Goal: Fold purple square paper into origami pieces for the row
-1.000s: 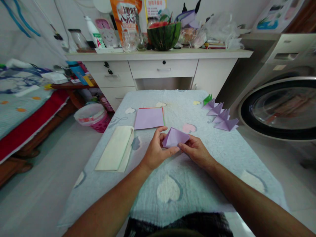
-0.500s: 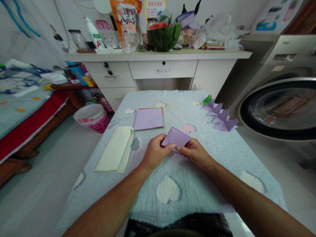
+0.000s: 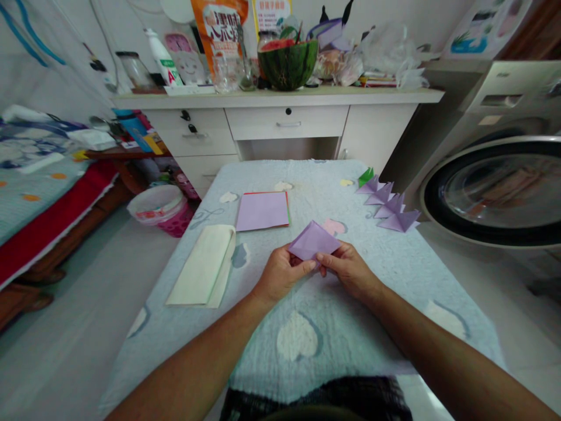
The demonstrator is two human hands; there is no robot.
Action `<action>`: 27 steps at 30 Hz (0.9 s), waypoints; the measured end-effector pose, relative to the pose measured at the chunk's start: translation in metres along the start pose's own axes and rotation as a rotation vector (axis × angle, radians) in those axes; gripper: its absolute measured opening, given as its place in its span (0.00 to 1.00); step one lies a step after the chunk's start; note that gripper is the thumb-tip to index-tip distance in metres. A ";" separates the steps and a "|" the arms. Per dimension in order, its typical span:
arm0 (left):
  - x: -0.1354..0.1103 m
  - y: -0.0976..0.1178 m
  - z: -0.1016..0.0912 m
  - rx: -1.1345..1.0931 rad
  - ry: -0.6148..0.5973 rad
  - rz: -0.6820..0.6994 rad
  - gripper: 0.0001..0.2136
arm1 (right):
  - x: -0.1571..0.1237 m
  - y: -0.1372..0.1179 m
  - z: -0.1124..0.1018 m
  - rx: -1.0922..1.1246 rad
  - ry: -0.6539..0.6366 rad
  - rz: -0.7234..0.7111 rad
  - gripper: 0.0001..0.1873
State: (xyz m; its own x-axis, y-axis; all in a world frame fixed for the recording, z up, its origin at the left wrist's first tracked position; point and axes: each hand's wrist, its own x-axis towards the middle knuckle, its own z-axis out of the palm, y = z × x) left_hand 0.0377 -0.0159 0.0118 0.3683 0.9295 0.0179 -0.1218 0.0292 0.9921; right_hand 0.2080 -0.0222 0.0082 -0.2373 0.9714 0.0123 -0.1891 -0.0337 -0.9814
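Observation:
A folded piece of purple origami paper (image 3: 313,240), diamond-shaped, is held between both hands above the table. My left hand (image 3: 287,272) pinches its left side and lower edge, thumb on top. My right hand (image 3: 346,266) grips the right side, its thumb pressing near the lower point. Fingers beneath the paper are mostly hidden. Beyond my left hand lies a stack of square paper (image 3: 263,211), purple on top with red and green edges showing. At the right, several folded purple paper pieces (image 3: 398,221) stand in a row with a green one (image 3: 366,176) at its far end.
A cloth-covered table (image 3: 350,339) spreads before me, with a folded pale-green sheet (image 3: 201,266) at its left. Behind stands a white cabinet (image 3: 287,120) bearing a cut watermelon (image 3: 287,64). A washing machine (image 3: 504,193) is at right, a pink bin (image 3: 164,210) at left.
The purple paper has turned slightly, so one corner now points away from me. Both thumbs have shifted a little along its lower edge. The view has moved slightly.

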 end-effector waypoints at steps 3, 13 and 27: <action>-0.001 0.001 -0.001 0.062 0.019 -0.009 0.13 | 0.000 -0.001 -0.005 -0.032 0.078 -0.009 0.14; -0.002 -0.001 -0.001 0.170 -0.015 -0.037 0.11 | -0.002 -0.003 -0.006 -0.061 0.066 -0.029 0.13; -0.004 0.000 -0.005 0.335 0.073 0.107 0.11 | -0.004 -0.013 -0.003 -0.044 0.034 0.008 0.15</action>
State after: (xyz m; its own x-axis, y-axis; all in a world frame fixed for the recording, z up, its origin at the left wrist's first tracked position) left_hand 0.0318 -0.0178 0.0113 0.3011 0.9452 0.1266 0.1572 -0.1801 0.9710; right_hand 0.2148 -0.0250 0.0200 -0.2060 0.9785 -0.0012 -0.1453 -0.0318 -0.9889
